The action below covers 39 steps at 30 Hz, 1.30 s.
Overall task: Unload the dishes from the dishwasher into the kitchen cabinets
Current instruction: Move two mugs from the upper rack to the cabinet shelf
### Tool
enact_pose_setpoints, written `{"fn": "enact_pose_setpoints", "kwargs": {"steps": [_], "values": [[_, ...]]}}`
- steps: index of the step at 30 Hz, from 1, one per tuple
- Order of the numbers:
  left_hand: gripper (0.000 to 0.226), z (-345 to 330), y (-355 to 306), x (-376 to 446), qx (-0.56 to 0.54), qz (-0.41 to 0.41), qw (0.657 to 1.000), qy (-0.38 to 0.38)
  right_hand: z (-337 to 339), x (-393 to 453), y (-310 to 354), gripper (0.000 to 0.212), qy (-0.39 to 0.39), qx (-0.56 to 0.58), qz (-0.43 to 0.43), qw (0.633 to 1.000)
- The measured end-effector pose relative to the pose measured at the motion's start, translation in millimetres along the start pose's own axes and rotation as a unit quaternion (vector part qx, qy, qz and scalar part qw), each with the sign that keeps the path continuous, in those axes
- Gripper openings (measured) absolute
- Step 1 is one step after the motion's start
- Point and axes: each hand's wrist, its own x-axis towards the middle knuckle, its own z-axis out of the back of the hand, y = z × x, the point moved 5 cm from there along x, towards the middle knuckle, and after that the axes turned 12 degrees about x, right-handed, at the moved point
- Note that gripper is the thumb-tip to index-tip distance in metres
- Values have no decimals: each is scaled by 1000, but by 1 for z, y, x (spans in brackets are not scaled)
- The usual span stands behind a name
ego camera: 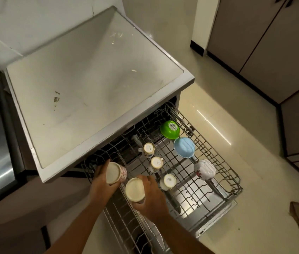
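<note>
2 cream cups are gripped over the pulled-out dishwasher rack (223,182): the left hand (100,182) has its fingers curled round a floral cup (115,173), and the right hand (150,197) wraps its fingers round another cup (135,189). Just beyond the right fingertips, 3 small upturned cups (168,181) stand in a row. Farther out lie a green bowl (169,129), a blue bowl (184,147) and a white floral bowl (204,169).
</note>
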Motion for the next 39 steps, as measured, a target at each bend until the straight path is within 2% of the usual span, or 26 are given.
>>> {"fn": "enact_pose_setpoints", "kwargs": {"steps": [6,10,15,20,26,31,39], "values": [[96,26,-17,-70,-109,44,992,-37,43,-32,30,81,-20,42,39,998],[96,45,-24,-119,-125,58,989,-58,63,-58,52,84,-28,53,46,997],[93,77,-30,-168,-134,36,988,-69,84,-89,87,79,-28,58,91,994],[91,137,-14,-219,-159,0,981,-108,80,-130,142,80,-48,68,129,988],[97,214,68,-304,-196,-12,970,-145,15,-191,211,84,-66,90,172,979],[120,280,153,-379,-206,22,963,-175,-63,-230,293,85,-42,132,205,969],[111,413,249,-454,-176,71,938,-290,-147,-245,469,81,7,166,289,943]]}}
